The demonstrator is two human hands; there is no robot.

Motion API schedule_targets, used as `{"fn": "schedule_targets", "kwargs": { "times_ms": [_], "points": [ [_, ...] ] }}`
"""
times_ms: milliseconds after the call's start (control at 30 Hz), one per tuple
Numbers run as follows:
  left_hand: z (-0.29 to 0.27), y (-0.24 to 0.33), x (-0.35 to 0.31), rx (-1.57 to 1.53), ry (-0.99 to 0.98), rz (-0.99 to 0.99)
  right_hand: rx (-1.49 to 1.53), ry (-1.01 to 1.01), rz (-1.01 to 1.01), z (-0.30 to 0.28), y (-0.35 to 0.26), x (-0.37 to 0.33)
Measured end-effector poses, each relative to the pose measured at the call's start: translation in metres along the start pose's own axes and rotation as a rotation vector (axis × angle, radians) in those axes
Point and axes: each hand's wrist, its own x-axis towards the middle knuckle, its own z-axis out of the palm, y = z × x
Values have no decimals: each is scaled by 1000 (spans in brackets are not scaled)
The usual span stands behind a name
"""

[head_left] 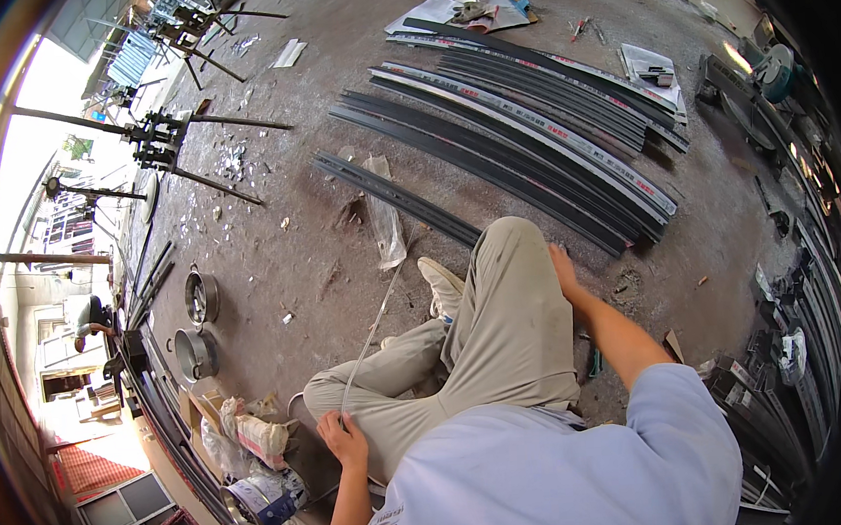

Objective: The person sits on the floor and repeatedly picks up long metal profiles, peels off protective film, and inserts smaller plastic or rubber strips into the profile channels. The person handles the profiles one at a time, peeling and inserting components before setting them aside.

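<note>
Beside my bent left leg, my left hand [345, 438] pinches the lower end of a long, thin pale strip [367, 338]. The strip runs up past my shin toward a pair of dark metal profiles [397, 198] on the floor. These profiles pass out of sight behind my raised right knee. My right hand [563, 271] is just past that knee, low near the floor; its fingers are mostly hidden by the trouser leg, so what it touches cannot be seen. A crumpled clear plastic sleeve [385, 217] lies across the floor by the profiles.
Stacks of long dark profiles [518, 127] lie ahead and to the right. Two metal pots [196, 354] and a paint-marked bucket [262, 503] stand at left. Metal stands [158, 139] are at far left, more profiles [785, 404] at right. Another person [89, 316] bends over far left.
</note>
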Motion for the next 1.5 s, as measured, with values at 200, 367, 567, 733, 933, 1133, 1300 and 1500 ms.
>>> {"fn": "schedule_targets", "kwargs": {
  "times_ms": [200, 367, 567, 733, 933, 1133, 1300, 1500],
  "points": [
    [6, 0, 3, -1, 38, 21, -57, -97, 253, 68, 42, -42],
    [9, -7, -1, 3, 30, -11, -160, -37, 174, -10, -2, 6],
    [13, -8, -2, -24, 69, -22, -140, -21, 211, -105, -15, 40],
    [15, -10, 1, -59, 82, -40, -160, 32, 253, -139, 0, 49],
    [18, -18, 0, -58, 57, -52, -223, 49, 231, -165, 30, 81],
    [21, -17, 3, -11, 58, -37, -250, -30, 355, -153, 77, 99],
    [15, -16, 2, 9, 25, -76, -397, 34, 327, -141, 90, 118],
    [16, -10, 13, 13, -9, -91, -553, -123, 402, -149, 79, 134]
  ]
}}
